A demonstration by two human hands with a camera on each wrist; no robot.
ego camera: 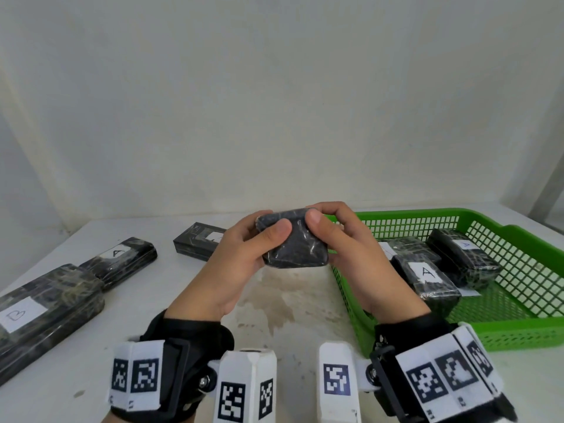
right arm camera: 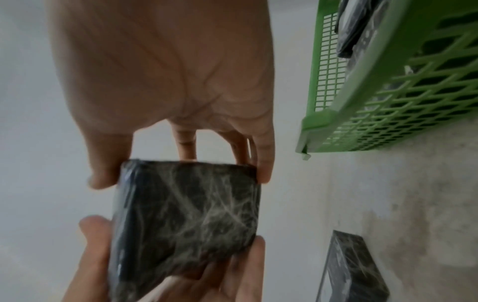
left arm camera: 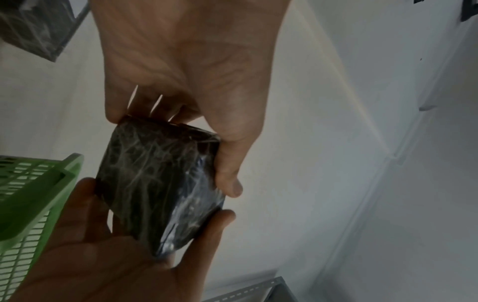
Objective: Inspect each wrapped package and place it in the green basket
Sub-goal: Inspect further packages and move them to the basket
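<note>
I hold a small black package (ego camera: 294, 242) wrapped in clear film above the table's middle, with both hands. My left hand (ego camera: 268, 228) grips its left end, thumb on top. My right hand (ego camera: 323, 215) pinches its right end, thumb on top and fingers behind. In the left wrist view the package (left arm camera: 160, 183) shows no label on its wrinkled face, and the right wrist view of the package (right arm camera: 186, 214) shows none either. The green basket (ego camera: 518, 334) stands just right of my hands and holds three wrapped packages, two of them (ego camera: 427, 276) (ego camera: 464, 254) labelled A.
On the white table at left lie a long package labelled B (ego camera: 45, 306), a package labelled A (ego camera: 122, 261), and another package (ego camera: 198, 239) behind my left hand. A white wall stands behind the table. The tabletop below my hands is stained.
</note>
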